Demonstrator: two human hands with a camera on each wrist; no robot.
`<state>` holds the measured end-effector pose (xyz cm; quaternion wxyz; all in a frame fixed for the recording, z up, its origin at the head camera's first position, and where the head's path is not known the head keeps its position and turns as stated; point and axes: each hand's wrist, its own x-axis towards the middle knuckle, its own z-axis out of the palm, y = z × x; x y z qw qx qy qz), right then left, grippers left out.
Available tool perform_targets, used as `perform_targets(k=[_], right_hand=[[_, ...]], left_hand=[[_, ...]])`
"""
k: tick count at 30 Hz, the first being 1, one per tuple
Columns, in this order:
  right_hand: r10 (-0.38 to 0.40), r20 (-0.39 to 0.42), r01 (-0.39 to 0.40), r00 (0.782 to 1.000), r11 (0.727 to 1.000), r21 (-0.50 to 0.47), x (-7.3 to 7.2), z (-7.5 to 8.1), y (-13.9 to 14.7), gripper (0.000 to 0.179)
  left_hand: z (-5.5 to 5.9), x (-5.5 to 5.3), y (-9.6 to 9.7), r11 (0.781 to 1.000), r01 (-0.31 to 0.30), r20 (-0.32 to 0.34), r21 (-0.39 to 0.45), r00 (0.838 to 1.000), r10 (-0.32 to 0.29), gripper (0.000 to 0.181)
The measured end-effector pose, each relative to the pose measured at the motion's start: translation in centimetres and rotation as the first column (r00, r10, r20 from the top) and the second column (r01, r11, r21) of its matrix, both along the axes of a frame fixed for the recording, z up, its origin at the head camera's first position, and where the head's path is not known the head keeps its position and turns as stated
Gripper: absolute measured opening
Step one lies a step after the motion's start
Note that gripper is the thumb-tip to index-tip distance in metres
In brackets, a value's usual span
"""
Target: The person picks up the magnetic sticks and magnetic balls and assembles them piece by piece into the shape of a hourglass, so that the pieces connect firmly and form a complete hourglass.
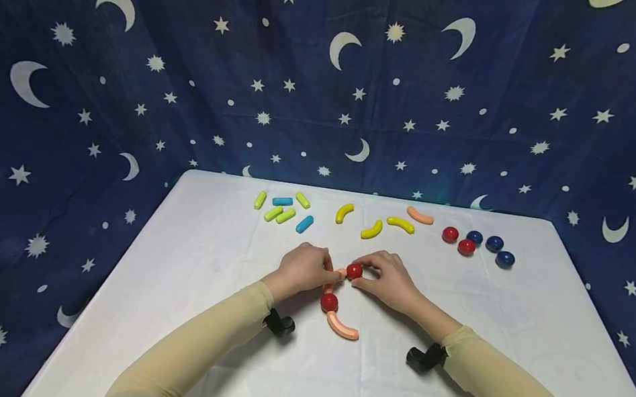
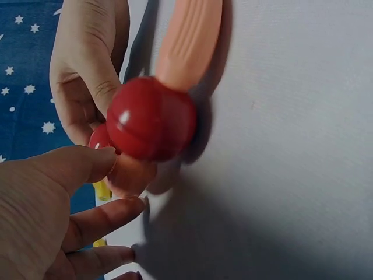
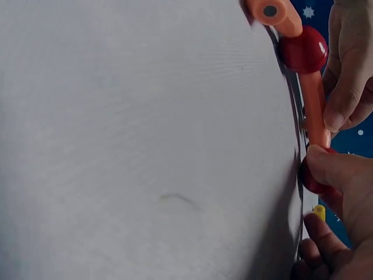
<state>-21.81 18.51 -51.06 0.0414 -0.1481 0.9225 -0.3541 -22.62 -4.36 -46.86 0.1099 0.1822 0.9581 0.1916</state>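
Near the table's middle, my left hand (image 1: 303,268) pinches an orange curved rod (image 3: 313,105) between thumb and fingers. At the far end of that rod is a red ball (image 1: 354,271), pinched by the thumb and fingers of my right hand (image 1: 393,284). The rod's near end meets a second red ball (image 2: 151,119), and from this ball another orange curved rod (image 1: 341,327) runs toward me and to the right. This lower rod shows a dark round disc on its free end in the right wrist view. Together the pieces form a bent chain.
Along the back lie several green and blue short rods (image 1: 286,215), yellow curved rods (image 1: 372,229), a loose orange curved rod (image 1: 420,215), two red balls (image 1: 466,247) and several dark blue balls (image 1: 505,259). A star-patterned cloth (image 1: 309,89) rises behind the white table (image 1: 182,342).
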Motion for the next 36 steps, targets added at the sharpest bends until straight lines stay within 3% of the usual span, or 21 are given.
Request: perform_targets(k=[7, 12, 16, 22, 28, 32, 36], right_hand=[[0.092, -0.026, -0.092, 0.995, 0.996, 0.0, -0.6, -0.2, -0.5, 0.041], [0.105, -0.021, -0.105, 0.994, 0.994, 0.008, -0.9, -0.2, -1.0, 0.044], [0.105, 0.007, -0.105, 0.994, 0.994, -0.02, -1.2, 0.7, -0.5, 0.043], [-0.041, -0.031, 0.038, 0.999, 0.995, -0.091, -3.6, 2.5, 2.9, 0.033], [-0.228, -0.106, 0.221, 0.968, 0.973, -0.068, -6.8, 3.5, 7.4, 0.033], [-0.299, -0.142, 0.306, 0.944, 0.951, 0.032, -8.3, 3.7, 9.0, 0.035], [-0.306, -0.203, 0.343, 0.93, 0.92, 0.188, -9.3, 3.6, 9.5, 0.034]], left_hand=[[-0.1, 0.0, -0.1, 1.0, -0.01, -0.004, -0.002, 1.0, 0.01, 0.031], [0.0, 0.1, -0.2, 1.0, -0.024, -0.002, -0.015, 1.0, 0.024, 0.029], [0.1, 0.2, -0.4, 0.999, -0.028, -0.001, -0.017, 1.0, 0.028, 0.027], [0.1, 0.3, -0.5, 0.999, -0.032, -0.002, -0.007, 0.999, 0.032, 0.027], [-0.1, 0.2, -0.5, 1.0, -0.027, -0.005, -0.003, 1.0, 0.027, 0.028], [-0.2, 0.2, -0.3, 1.0, -0.021, -0.007, 0.003, 1.0, 0.021, 0.028], [-0.3, 0.2, -0.1, 1.0, -0.019, -0.008, 0.001, 1.0, 0.019, 0.029]])
